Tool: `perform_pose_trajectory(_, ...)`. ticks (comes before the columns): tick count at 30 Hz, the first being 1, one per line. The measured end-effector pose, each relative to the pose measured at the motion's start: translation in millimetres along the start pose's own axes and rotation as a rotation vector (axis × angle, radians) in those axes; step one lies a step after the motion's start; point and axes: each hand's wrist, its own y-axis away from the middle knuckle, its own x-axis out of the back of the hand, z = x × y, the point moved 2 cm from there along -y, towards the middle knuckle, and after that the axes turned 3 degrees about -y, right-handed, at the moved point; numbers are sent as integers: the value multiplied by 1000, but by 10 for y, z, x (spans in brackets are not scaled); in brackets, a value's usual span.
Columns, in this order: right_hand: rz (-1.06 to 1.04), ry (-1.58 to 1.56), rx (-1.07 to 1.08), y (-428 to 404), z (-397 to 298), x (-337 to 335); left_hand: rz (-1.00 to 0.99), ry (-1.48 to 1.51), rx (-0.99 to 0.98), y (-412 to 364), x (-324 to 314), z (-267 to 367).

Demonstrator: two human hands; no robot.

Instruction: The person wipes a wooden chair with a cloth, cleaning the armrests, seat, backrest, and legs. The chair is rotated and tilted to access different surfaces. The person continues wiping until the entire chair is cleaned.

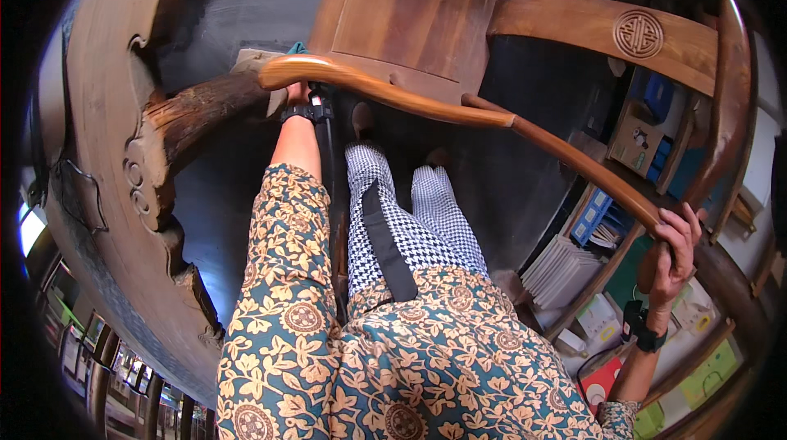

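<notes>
A wooden armchair stands in front of me, with a flat panelled seat [399,16] and a curved armrest [393,93] crossing the view. My right hand [675,246] has its fingers around the rail, where the armrest meets the back. Most of my left hand [297,93] is hidden beneath the armrest's front end, so its grip does not show. Just beyond that end a bit of teal cloth [298,47] sticks out beside the seat. The back splat [578,19] bears a carved round emblem. Both wrists wear black straps with small devices.
A thick carved wooden table edge [117,133] runs along the left, with a rough log-like piece [206,111] reaching toward the chair. Wooden shelves at right hold a stack of white papers [562,271], blue boxes [593,216] and bags. Dark floor [209,212] lies below.
</notes>
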Motion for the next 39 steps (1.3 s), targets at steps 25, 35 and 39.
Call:
perform_pose_trajectory(25,51,-188,270,-1415,-949,-533,-233,-301,185,919,-1657,-1776)
perform_pose_trajectory(35,83,-265,189,-1459,-935,-676,-193,642,573,2744,-2306,-794)
perform_pose_trajectory(39,52,-250,159,-1307,-882,-587,-244,173,47,3269,-2421,-327)
